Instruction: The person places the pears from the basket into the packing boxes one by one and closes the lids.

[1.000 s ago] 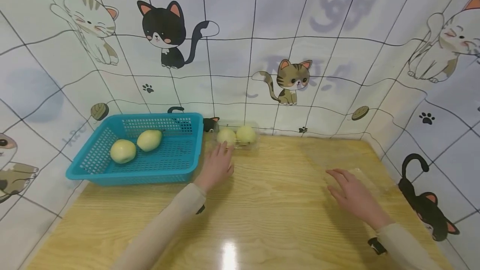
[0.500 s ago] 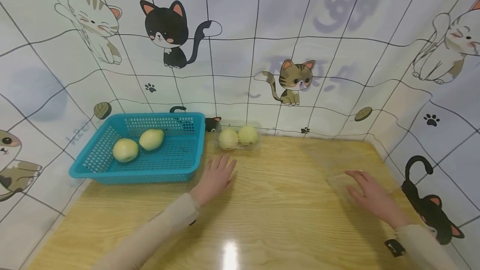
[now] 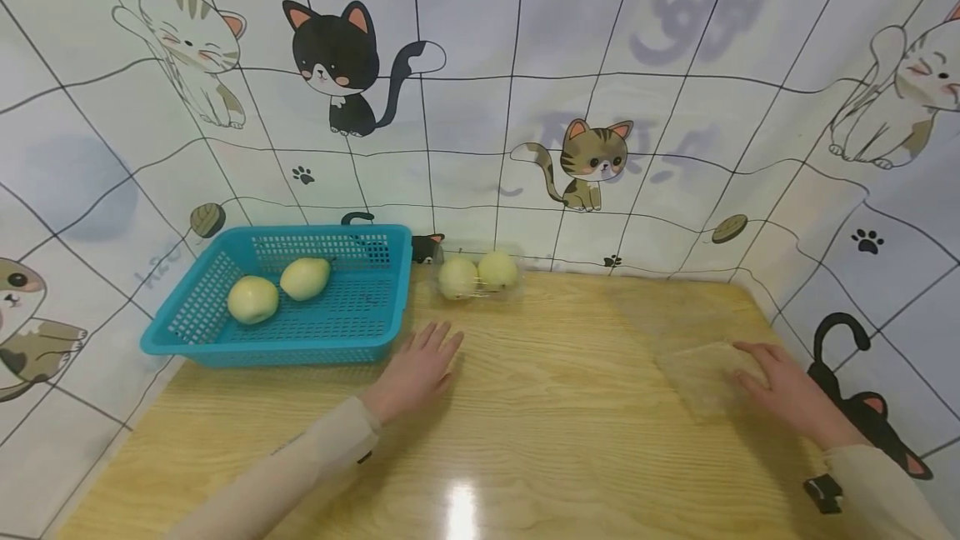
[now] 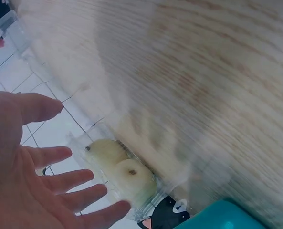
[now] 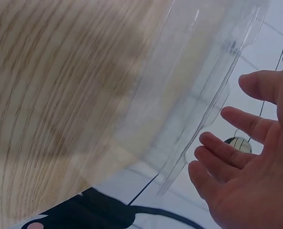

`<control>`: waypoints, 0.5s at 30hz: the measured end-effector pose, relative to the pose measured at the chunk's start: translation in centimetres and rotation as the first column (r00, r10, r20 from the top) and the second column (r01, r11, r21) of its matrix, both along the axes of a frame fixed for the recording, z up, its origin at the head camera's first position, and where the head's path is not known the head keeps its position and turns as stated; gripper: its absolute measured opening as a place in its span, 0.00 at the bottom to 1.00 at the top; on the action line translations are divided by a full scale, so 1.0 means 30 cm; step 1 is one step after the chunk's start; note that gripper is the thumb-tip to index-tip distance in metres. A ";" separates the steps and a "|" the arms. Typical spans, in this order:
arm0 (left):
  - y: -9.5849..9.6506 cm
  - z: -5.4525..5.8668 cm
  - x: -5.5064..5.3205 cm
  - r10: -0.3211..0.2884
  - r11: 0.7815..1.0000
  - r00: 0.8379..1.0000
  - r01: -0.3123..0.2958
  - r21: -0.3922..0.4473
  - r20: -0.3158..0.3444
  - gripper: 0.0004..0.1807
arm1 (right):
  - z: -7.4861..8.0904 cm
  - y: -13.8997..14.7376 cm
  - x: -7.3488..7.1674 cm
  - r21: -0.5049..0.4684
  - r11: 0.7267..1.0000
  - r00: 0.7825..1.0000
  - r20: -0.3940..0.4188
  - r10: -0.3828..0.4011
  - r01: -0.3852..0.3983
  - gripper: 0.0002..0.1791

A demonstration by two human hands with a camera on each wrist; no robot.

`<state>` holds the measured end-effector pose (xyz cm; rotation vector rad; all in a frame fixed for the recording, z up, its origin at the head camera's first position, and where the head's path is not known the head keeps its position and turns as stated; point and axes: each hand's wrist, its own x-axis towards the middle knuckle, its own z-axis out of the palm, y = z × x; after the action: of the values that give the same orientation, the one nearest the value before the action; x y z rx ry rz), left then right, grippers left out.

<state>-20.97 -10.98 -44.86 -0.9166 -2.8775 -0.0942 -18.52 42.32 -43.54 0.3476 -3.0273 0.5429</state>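
Note:
My left hand [image 3: 415, 373] hovers over the wooden table with its fingers spread, holding nothing. Ahead of it two pale yellow-green pears [image 3: 497, 272] sit side by side in a clear plastic box [image 4: 115, 179] against the back wall. Two more pears [image 3: 252, 300] lie in a blue-green basket [image 3: 360, 352] at the left. At the right, my right hand [image 3: 795, 394] is beside another clear plastic box [image 5: 179, 105], hard to make out on the wood. Its fingers are slightly bent and apart; whether they touch the box's edge I cannot tell.
The wooden table [image 3: 555, 440] ends at a white wall covering [image 3: 465, 107] with printed cats and grid lines, which runs along the back and both sides. Bare wood lies between the two hands. A light reflection shines near the front.
My left hand has drawn back from the boxed pears toward the front left. The right hand has moved right, along the clear box. Pears and basket stay put; the view has shifted slightly.

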 end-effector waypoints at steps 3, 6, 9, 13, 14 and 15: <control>-0.011 0.014 0.007 -0.011 0.999 0.997 0.009 0.040 0.073 0.30 | -0.012 0.031 -0.014 -0.015 1.000 0.998 -0.063 0.016 -0.017 0.26; -0.021 0.036 0.018 -0.039 0.996 0.994 0.030 0.084 0.107 0.29 | -0.034 0.066 -0.029 -0.037 0.999 0.990 -0.135 0.035 -0.040 0.25; -0.031 0.053 0.029 -0.067 0.993 0.991 0.054 0.109 0.119 0.29 | -0.059 0.110 -0.046 -0.064 0.996 0.984 -0.173 0.045 -0.057 0.27; -0.040 0.069 0.045 -0.111 0.987 0.982 0.092 0.128 0.151 0.30 | -0.091 0.166 -0.044 -0.144 0.989 0.990 -0.142 0.025 -0.046 0.31; -0.042 0.071 0.048 -0.119 0.987 0.981 0.099 0.130 0.156 0.30 | -0.097 0.177 -0.040 -0.170 0.985 0.993 -0.121 0.018 -0.039 0.32; -0.044 0.072 0.053 -0.125 0.986 0.979 0.105 0.132 0.161 0.30 | -0.102 0.186 -0.035 -0.197 0.980 0.996 -0.092 0.012 -0.030 0.33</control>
<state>-19.40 -12.31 -42.71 -1.1002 -2.9273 -0.3727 -19.55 47.91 -46.60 0.3824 -2.8541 0.7995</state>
